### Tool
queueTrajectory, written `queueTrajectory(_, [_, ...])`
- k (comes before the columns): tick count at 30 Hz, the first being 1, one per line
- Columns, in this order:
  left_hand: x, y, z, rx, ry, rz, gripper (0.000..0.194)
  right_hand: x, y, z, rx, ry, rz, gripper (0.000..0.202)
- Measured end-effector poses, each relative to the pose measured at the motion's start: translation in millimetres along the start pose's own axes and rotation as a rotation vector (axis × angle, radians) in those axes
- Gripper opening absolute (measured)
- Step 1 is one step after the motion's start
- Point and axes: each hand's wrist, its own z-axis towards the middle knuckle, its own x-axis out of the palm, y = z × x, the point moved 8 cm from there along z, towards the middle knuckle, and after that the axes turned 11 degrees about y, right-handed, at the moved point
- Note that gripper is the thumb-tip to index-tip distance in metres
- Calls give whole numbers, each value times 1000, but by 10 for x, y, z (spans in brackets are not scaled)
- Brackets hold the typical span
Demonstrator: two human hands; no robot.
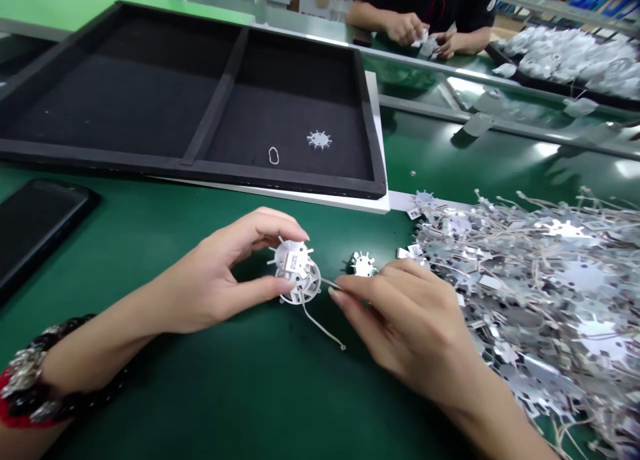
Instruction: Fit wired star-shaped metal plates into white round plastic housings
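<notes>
My left hand (220, 273) pinches a small white round spoked part (296, 271) between thumb and fingers, just above the green table. A thin pale wire (320, 327) trails down from that part. My right hand (400, 313) grips the end of a thin wire lead (331, 284) right beside the part. Another white spoked disc (363, 264) lies on the table just behind my right fingers. A beaded bracelet (35, 373) sits on my left wrist.
A large heap of silvery parts and wires (540, 287) fills the right side. A black two-compartment tray (200, 100) lies behind, holding one spoked disc (319, 139) and a small white loop (273, 155). A dark phone (35, 223) lies at left. Another person's hands (415, 30) work across the table.
</notes>
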Motion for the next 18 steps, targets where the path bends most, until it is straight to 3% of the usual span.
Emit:
queueTrajectory(4, [-87, 60, 3, -35, -51, 30, 36, -144, -114, -53, 49, -44, -21, 16])
queueTrajectory(8, [-69, 75, 3, -42, -23, 49, 38, -255, -174, -92, 66, -61, -62, 16])
queueTrajectory(13, [3, 84, -16, -90, 54, 111, 37, -186, -137, -90, -6, 110, 37, 31])
queueTrajectory(18, [11, 128, -33, -134, 94, 123, 41, -106, -62, -99, -79, 255, 261, 33])
